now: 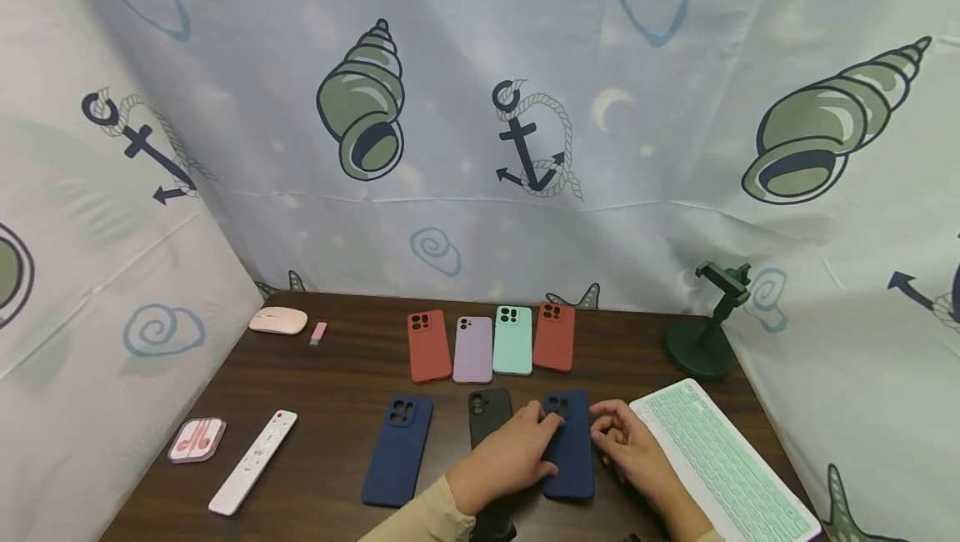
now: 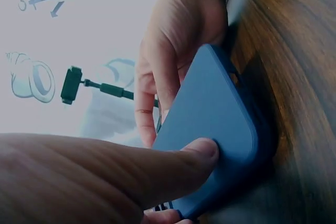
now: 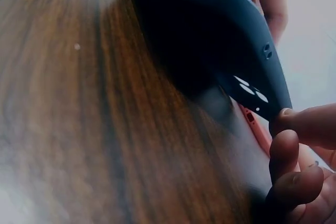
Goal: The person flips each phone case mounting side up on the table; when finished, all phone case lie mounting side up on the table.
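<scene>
A dark blue phone case (image 1: 570, 450) is tilted up off the wooden table, its hollow inside (image 3: 205, 40) and camera cutouts showing in the right wrist view. My left hand (image 1: 513, 450) holds it, the thumb (image 2: 202, 153) pressed on its back and the fingers around the camera end. On the other side is my right hand (image 1: 626, 446), fingers loosely bent, with one fingertip (image 3: 286, 113) right at the case's corner. Left of them lies a black phone case (image 1: 487, 409), partly hidden under my left forearm. Another dark blue phone case (image 1: 397, 450) lies farther left.
Behind stand a row of phone cases: red (image 1: 429, 346), purple (image 1: 473, 350), mint (image 1: 513, 340) and red (image 1: 554, 338). A mint keyboard (image 1: 720, 450) and green stand (image 1: 701, 346) are right. Mouse (image 1: 279, 320), pink stick (image 1: 318, 333), remote (image 1: 253, 463) and earphone box (image 1: 197, 440) lie left.
</scene>
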Available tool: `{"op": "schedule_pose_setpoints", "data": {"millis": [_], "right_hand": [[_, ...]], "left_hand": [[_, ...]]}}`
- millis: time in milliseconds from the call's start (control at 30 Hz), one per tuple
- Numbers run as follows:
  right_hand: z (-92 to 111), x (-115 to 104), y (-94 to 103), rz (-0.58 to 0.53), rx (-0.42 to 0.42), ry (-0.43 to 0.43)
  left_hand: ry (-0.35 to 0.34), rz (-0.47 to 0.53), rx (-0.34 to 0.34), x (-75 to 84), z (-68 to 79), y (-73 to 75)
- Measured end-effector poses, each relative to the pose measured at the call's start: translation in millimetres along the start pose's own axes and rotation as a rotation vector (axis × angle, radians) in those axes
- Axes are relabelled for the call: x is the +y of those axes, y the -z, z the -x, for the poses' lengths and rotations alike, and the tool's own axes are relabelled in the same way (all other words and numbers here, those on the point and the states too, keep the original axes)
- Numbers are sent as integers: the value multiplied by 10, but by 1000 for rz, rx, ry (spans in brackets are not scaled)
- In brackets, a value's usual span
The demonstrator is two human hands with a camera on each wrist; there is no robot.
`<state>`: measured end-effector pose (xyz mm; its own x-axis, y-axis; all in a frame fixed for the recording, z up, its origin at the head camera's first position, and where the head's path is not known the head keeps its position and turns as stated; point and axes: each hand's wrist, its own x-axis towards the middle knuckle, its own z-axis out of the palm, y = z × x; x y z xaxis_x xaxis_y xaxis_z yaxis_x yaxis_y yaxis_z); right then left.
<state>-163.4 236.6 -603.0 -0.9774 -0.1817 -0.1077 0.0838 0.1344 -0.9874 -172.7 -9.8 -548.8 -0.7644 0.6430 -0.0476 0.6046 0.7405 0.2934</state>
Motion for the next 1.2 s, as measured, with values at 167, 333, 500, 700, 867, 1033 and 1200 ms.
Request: {"op": "schedule_pose_setpoints", "data": {"millis": [167, 333, 500, 700, 867, 1033, 1200], "right_hand": [[-9, -14, 6, 38, -17, 36], [-26, -34, 15, 126, -74, 151], [-45, -55, -6, 254, -151, 265], [-20, -11, -42, 352, -227, 330], [-9, 14, -58, 367, -239, 331], [18, -18, -61, 363, -244, 289], [54, -34, -62, 404, -203, 268]], "left_hand": [[22, 101, -32, -6, -4, 23], [95, 312, -56, -27, -4, 44], [182, 473, -33, -25, 6, 68], [203, 503, -5, -6, 17, 42], [191, 590, 5, -11, 0, 17], [173, 671, 23, -6, -1, 26], [161, 665, 29, 9, -6, 29]]}}
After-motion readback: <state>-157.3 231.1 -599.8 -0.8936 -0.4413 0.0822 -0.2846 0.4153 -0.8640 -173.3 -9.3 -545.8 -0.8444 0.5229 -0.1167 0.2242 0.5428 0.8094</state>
